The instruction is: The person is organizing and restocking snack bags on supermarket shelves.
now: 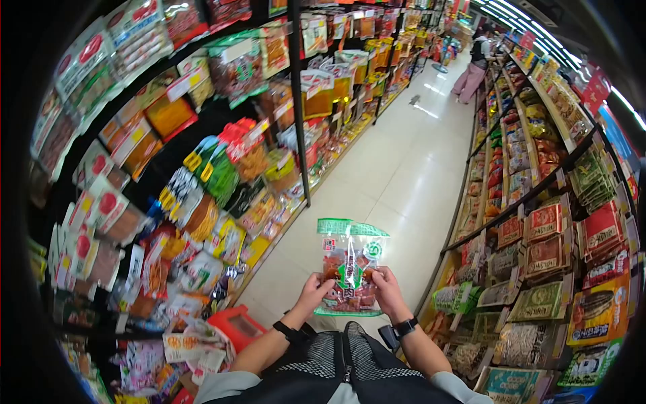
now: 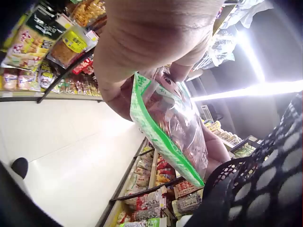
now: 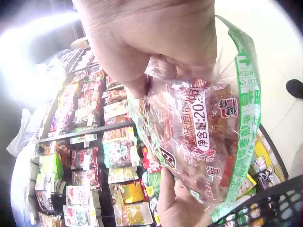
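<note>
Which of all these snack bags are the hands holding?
The clear bag with green ends, gripped by the left hand and right hand; the other bags line the shelves on both sides.

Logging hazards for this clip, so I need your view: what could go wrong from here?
The clear bag might slip and drop to the floor, since the left grip and right grip hold it only by its sides. Turning around could also brush down some of the packets crowding in from both sides.
</note>
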Demonstrator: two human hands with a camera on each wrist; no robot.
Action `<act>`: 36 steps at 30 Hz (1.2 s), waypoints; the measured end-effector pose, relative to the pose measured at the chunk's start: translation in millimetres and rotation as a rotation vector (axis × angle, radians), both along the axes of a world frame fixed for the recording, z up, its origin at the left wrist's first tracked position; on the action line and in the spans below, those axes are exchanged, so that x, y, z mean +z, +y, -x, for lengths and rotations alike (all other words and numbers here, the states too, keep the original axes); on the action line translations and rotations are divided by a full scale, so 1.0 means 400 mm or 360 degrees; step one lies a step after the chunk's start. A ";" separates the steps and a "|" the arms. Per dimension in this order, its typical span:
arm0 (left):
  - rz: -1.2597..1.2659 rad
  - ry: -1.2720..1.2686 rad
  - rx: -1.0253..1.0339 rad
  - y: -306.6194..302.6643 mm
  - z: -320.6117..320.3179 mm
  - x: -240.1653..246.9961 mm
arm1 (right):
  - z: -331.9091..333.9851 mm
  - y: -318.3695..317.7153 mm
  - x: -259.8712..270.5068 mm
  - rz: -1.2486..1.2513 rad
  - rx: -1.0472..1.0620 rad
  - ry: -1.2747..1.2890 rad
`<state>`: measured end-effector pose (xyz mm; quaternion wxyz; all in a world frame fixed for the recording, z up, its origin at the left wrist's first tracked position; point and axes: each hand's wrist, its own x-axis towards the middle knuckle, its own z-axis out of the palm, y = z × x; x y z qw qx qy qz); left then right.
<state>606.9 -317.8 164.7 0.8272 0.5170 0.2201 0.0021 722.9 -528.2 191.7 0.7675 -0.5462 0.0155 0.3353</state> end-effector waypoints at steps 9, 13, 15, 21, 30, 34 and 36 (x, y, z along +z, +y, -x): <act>0.0020 -0.0185 -0.0237 0.135 -0.524 0.094 | -0.443 0.089 0.106 0.0015 -0.0194 -0.0085; 0.0046 -0.0216 -0.0359 0.180 -0.683 0.166 | -0.559 0.122 0.183 0.0046 -0.0307 -0.0147; 0.0033 -0.0230 -0.0448 0.188 -0.756 0.190 | -0.604 0.133 0.216 -0.0016 -0.0401 -0.0176; 0.0015 -0.0215 -0.0565 0.206 -0.956 0.189 | -0.780 0.145 0.214 -0.0077 -0.0524 -0.0101; -0.0078 -0.0276 -0.0630 0.238 -1.403 0.242 | -1.254 0.155 0.124 -0.0285 -0.0480 -0.0082; -0.0101 -0.0249 -0.0608 0.206 -1.650 0.282 | -1.508 0.138 0.169 -0.0261 -0.0505 -0.0132; -0.0095 -0.0253 -0.0615 0.187 -1.766 0.279 | -1.623 0.119 0.177 -0.0250 -0.0505 -0.0163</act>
